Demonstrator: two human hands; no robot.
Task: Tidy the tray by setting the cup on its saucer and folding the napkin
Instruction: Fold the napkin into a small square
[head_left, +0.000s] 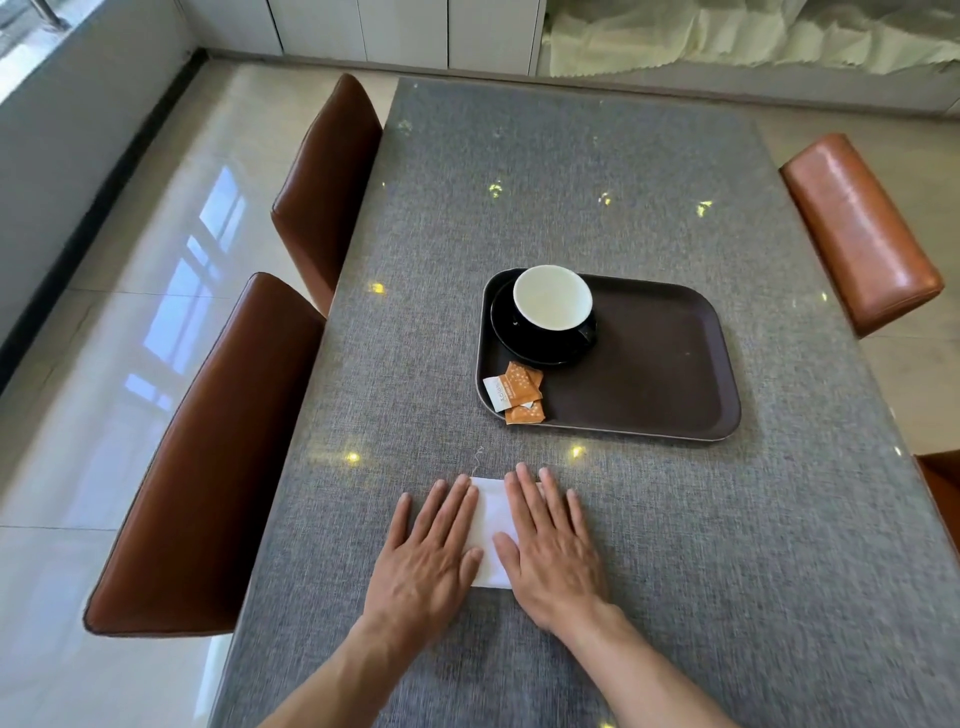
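Observation:
A black cup (552, 306) with a white inside stands upright on its black saucer (514, 343) in the far left corner of the dark brown tray (654, 374). In front of the tray, on the grey table, lies a folded white napkin (494, 530). My left hand (431, 545) and my right hand (550, 551) lie flat on it, fingers spread, palms down, covering its left and right parts. Only the napkin's middle strip shows between them.
Orange and white sugar sachets (514, 392) lie at the tray's near left corner. Brown leather chairs stand at the table's left side (208, 467) (327, 192) and right side (857, 228). The grey table (571, 171) stretches beyond the tray.

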